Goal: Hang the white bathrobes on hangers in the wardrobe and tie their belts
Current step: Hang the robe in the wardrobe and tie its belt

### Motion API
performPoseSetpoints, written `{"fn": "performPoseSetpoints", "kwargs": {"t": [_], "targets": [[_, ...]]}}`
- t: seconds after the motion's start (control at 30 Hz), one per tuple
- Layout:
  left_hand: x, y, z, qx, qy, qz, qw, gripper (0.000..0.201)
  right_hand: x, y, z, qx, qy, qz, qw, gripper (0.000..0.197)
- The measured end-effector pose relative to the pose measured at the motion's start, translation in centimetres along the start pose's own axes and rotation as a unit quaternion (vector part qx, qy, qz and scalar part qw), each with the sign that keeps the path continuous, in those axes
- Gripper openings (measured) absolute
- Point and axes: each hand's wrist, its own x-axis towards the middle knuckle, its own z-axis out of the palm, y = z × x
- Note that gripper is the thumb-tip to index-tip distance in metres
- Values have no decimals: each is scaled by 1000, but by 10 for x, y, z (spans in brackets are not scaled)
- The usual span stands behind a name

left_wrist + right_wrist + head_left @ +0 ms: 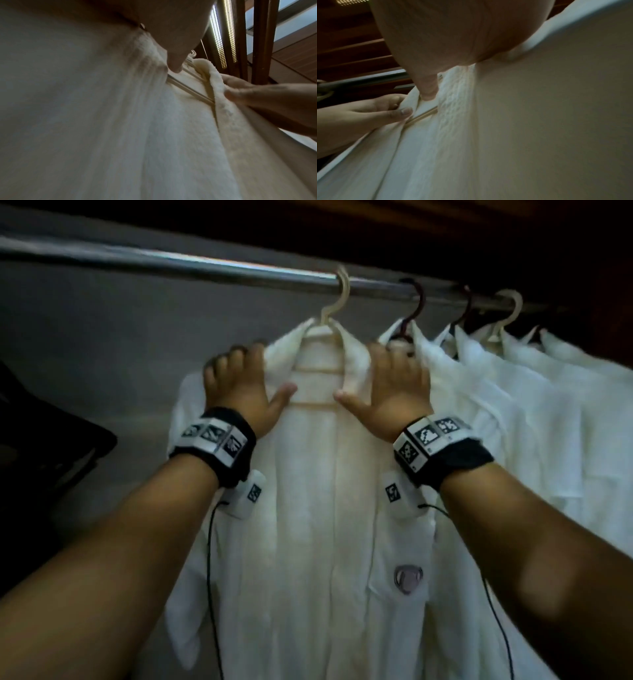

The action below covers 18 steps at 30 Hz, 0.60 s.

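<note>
A white bathrobe (pixel 308 508) hangs open-fronted on a cream hanger (pixel 337 299) hooked over the metal rail (pixel 205 265). My left hand (pixel 253 374) grips the robe's left collar at the shoulder, thumb lying on the lapel edge. On the other side, my right hand (pixel 370 371) holds the right collar the same way. The left wrist view shows the right hand (pixel 257 94) pinching the collar beside the hanger's crossbar (pixel 188 89). The right wrist view shows the left hand (pixel 376 112) curled round the opposite collar. No belt is in view.
Several more white robes (pixel 513 388) hang close on the right, on dark red hangers (pixel 416 302) and cream ones. A dark object (pixel 51 440) sits low at the left. The grey back wall (pixel 102 354) is behind, with bare rail to the left.
</note>
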Motion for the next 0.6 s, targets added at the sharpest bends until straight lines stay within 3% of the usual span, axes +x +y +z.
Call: {"fn": "performPoseSetpoints", "kwargs": {"t": [0.07,0.17,0.23,0.33,0.4,0.47,0.5,0.53,0.6], "targets": [[-14,-7,4,-37,-19,-9,999,82,-26,10,2,23,-13,-34,999,100],[-70,-13,27,-92,-59,5,994,82,-90,24,20,56,-76,-39,995,99],[-137,-9,47,-150,-75,28,986,78,-155,37,46,96,-113,-36,988,95],[-264,5,73,-197,-168,8,966,61,-265,54,82,192,-134,-32,972,77],[-345,17,84,-277,-273,10,921,40,-326,61,95,264,-187,12,946,70],[-401,31,87,-388,-416,0,823,21,-367,68,99,323,-229,73,915,65],[-417,41,87,-413,-480,-12,774,18,-378,72,99,326,-232,85,913,63],[-428,52,87,-421,-517,-23,745,21,-384,77,98,314,-230,81,918,60],[-432,75,91,-419,-522,-51,741,46,-384,84,97,287,-232,65,927,58]]}}
